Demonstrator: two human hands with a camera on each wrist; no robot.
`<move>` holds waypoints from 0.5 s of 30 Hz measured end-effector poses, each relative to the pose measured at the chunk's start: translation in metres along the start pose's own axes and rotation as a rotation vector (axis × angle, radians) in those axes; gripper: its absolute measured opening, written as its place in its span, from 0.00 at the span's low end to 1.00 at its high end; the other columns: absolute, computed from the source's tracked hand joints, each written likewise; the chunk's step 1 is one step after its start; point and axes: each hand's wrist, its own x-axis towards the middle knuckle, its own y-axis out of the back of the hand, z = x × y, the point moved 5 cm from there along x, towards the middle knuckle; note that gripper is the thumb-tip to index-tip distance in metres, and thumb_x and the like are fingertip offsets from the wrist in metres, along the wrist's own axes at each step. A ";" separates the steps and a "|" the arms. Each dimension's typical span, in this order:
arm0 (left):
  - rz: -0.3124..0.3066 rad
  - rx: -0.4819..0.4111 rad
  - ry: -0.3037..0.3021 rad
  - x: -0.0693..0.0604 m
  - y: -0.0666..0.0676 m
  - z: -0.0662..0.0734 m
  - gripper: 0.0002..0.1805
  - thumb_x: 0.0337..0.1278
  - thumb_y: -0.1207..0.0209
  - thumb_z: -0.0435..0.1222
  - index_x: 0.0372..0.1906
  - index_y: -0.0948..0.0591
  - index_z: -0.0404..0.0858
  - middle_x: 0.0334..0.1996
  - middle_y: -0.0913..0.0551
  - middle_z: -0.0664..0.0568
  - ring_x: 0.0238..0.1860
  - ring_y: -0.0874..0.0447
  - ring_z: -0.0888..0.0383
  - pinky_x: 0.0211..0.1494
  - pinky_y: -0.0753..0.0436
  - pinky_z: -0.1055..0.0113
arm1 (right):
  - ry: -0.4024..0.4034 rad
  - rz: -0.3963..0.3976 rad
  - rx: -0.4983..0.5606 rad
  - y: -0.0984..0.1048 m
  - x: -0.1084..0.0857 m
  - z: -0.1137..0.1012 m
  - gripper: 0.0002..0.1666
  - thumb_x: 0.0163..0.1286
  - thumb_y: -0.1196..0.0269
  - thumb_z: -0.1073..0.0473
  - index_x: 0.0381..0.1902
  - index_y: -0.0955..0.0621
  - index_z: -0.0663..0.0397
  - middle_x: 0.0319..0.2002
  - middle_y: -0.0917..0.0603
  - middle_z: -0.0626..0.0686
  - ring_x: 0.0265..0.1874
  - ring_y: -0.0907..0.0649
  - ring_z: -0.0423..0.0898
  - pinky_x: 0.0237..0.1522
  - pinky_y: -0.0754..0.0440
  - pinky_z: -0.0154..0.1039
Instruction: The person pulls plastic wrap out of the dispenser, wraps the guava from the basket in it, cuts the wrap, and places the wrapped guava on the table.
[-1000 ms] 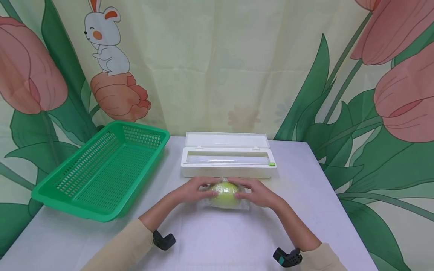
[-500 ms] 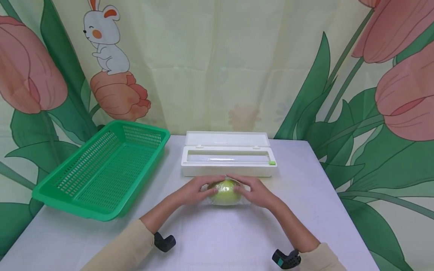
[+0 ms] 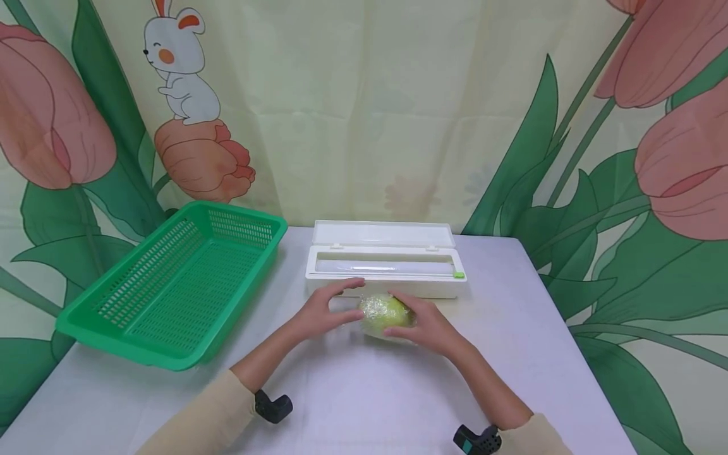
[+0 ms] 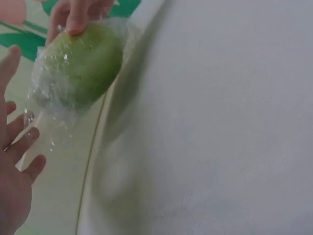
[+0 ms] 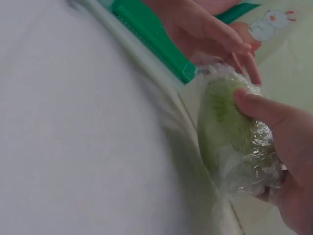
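A rounded green fruit [image 3: 382, 316], loosely wrapped in crinkled clear cling film [image 5: 239, 169], is in front of the person at the middle of the table. The right hand [image 3: 430, 325] grips it from the right side, its thumb pressed on the near face, as the right wrist view shows too. The left hand [image 3: 323, 311] is at the fruit's left with fingers and thumb spread apart. In the left wrist view its fingers [image 4: 22, 147] stand off the fruit, close to the loose film. Behind the fruit stands a white cling film box [image 3: 387, 287], its lid raised and a roll inside.
To the left lies a green plastic basket [image 3: 188, 297] with slotted sides. A white cloth [image 3: 364, 404] covers the table, and a printed curtain [image 3: 352, 126] hangs behind it. Each wrist wears a small black camera [image 3: 274, 407].
The left hand has let go of the fruit and spread its fingers at the left. The right hand keeps its grip, and the fruit has tilted and shifted slightly away from the person.
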 end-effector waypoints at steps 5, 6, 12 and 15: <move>0.020 -0.113 -0.014 0.002 0.005 -0.002 0.48 0.46 0.27 0.38 0.73 0.39 0.42 0.66 0.26 0.50 0.67 0.29 0.50 0.64 0.24 0.49 | -0.018 0.132 0.081 0.016 -0.006 0.004 0.46 0.54 0.28 0.43 0.69 0.32 0.45 0.65 0.25 0.53 0.62 0.24 0.52 0.60 0.24 0.53; 0.011 -0.132 -0.021 0.003 0.004 -0.002 0.49 0.46 0.28 0.35 0.73 0.40 0.41 0.67 0.27 0.49 0.67 0.29 0.49 0.64 0.24 0.49 | -0.023 0.151 0.111 0.018 -0.006 0.004 0.45 0.55 0.28 0.44 0.69 0.32 0.44 0.66 0.26 0.53 0.63 0.25 0.52 0.60 0.24 0.54; -0.030 -0.154 -0.005 0.013 -0.006 0.002 0.46 0.56 0.34 0.39 0.75 0.46 0.40 0.69 0.30 0.44 0.66 0.28 0.46 0.63 0.23 0.51 | 0.001 0.176 0.211 0.018 -0.005 -0.001 0.41 0.60 0.30 0.49 0.69 0.33 0.45 0.67 0.27 0.52 0.60 0.25 0.49 0.58 0.23 0.47; -0.020 -0.157 -0.023 0.018 -0.011 0.009 0.47 0.58 0.38 0.53 0.75 0.46 0.39 0.69 0.31 0.46 0.65 0.27 0.48 0.62 0.22 0.59 | 0.030 0.155 0.212 0.012 -0.002 -0.009 0.41 0.59 0.30 0.49 0.69 0.32 0.44 0.66 0.26 0.52 0.58 0.24 0.48 0.55 0.21 0.43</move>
